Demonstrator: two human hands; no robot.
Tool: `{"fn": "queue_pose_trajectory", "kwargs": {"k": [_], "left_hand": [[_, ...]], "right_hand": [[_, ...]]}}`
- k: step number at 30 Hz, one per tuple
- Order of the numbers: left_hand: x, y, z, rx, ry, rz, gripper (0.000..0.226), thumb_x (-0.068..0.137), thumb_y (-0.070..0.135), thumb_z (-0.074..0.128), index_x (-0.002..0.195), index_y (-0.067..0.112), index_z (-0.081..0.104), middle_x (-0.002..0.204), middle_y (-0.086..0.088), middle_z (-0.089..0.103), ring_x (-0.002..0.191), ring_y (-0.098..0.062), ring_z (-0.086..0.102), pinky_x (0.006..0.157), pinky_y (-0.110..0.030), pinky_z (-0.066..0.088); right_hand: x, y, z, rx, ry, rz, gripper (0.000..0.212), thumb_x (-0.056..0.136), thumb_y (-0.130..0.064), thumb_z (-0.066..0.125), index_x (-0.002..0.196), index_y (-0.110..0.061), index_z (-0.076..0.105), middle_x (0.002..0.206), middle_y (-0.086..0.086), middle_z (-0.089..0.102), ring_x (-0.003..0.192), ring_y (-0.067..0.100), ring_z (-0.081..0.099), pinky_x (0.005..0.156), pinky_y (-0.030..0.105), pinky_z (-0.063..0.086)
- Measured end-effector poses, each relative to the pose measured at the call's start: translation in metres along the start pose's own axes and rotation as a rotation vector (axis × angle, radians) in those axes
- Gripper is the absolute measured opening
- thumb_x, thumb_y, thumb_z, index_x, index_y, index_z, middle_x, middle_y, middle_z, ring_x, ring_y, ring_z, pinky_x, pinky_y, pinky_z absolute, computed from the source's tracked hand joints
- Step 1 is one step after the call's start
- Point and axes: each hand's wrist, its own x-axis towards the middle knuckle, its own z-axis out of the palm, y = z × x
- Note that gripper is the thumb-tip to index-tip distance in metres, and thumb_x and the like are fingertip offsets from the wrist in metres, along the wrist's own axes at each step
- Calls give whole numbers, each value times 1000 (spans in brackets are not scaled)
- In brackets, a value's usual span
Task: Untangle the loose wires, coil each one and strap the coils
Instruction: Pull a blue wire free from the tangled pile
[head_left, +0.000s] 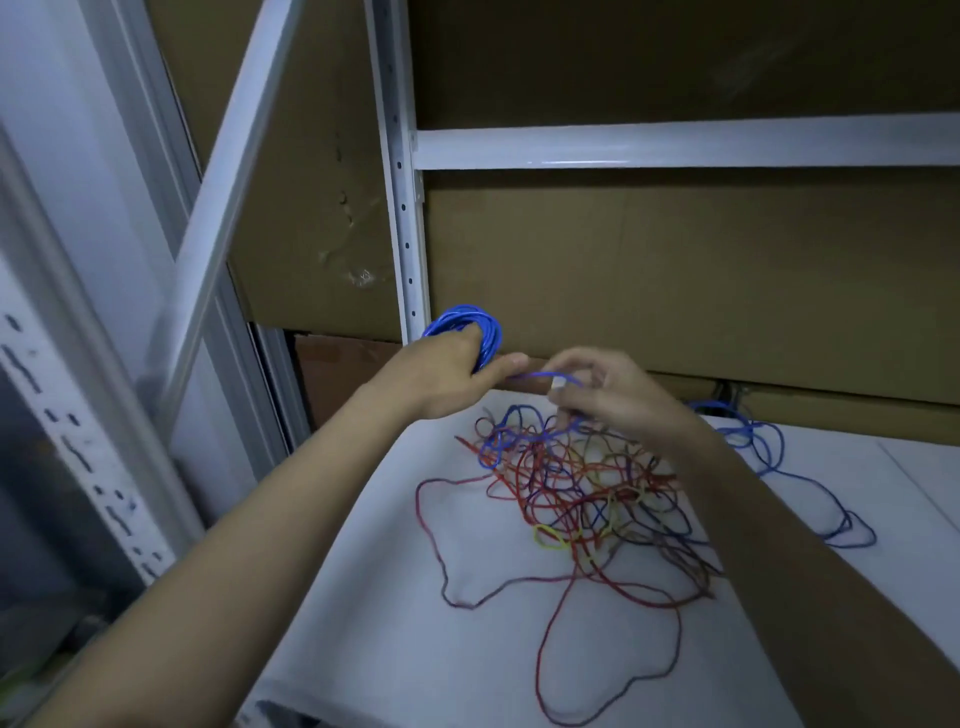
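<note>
My left hand (451, 370) grips a blue wire coil (475, 326), held up above the white table (395, 613). A short free end of that blue wire (540, 375) runs from the coil to my right hand (608, 395), which pinches it together with a small white strap or connector (558, 384). Below both hands lies a tangle of red, orange, yellow and dark wires (587, 499), with long red loops (608, 660) spread toward me. Another loose blue wire (779, 467) trails on the table at the right, partly hidden by my right forearm.
A white metal shelf upright (402, 208) and crossbar (675, 146) stand behind the table, backed by brown cardboard (675, 270). A slanted white bar (223, 197) and a perforated white rail (78, 447) are at the left.
</note>
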Motion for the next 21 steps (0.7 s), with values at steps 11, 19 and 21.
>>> {"fn": "queue_pose_trajectory", "kwargs": {"k": [11,19,21], "left_hand": [[-84,27,-15,-1100,-81,-45,62,102,51,25,57,19,54,39,0,36,42,-20,31,54,-31,32],[-81,36,-5,-1554,241,-261,44,105,37,25,81,10,50,57,0,48,49,-13,42,55,-22,39],[-81,30,4,-1115,272,-338,40,105,29,31,75,10,50,63,-3,51,56,-13,44,60,-25,37]], "right_hand": [[6,-27,61,131,228,-77,10,97,-15,52,94,-24,56,61,-4,43,46,1,38,44,16,35],[-49,38,127,-178,-94,88,15,95,-19,47,86,-16,59,65,-5,56,58,13,50,58,29,40],[-58,43,126,-445,-185,-33,10,93,-15,46,94,-19,55,72,-9,57,63,9,53,59,27,39]]}}
